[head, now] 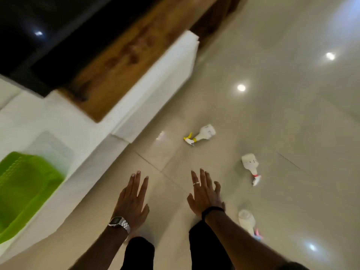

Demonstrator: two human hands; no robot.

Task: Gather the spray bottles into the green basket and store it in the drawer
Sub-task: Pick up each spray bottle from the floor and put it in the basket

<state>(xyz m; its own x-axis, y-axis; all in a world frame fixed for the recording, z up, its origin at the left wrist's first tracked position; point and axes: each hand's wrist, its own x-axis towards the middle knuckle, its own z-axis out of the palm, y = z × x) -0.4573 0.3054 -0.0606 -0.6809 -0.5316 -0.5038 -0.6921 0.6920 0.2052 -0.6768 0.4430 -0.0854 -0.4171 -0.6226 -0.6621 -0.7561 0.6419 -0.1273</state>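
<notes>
Three white spray bottles lie on their sides on the glossy floor: one with a yellow trigger (pixel 202 134) farthest from me, one with a red collar (pixel 250 165) to the right, and one with a pink and blue trigger (pixel 248 223) beside my right forearm. The green basket (pixel 23 190) sits inside the open white drawer (pixel 64 191) at the lower left. My left hand (pixel 131 199) and my right hand (pixel 204 193) hover over the floor, fingers spread, holding nothing. My right hand is a little left of the red-collared bottle.
A low white cabinet (pixel 155 90) with a wooden top (pixel 126 55) runs diagonally across the left and upper middle. A dark panel fills the upper left. Pale tiles (pixel 282 114) with ceiling-light reflections spread to the right. My dark-trousered legs show at the bottom.
</notes>
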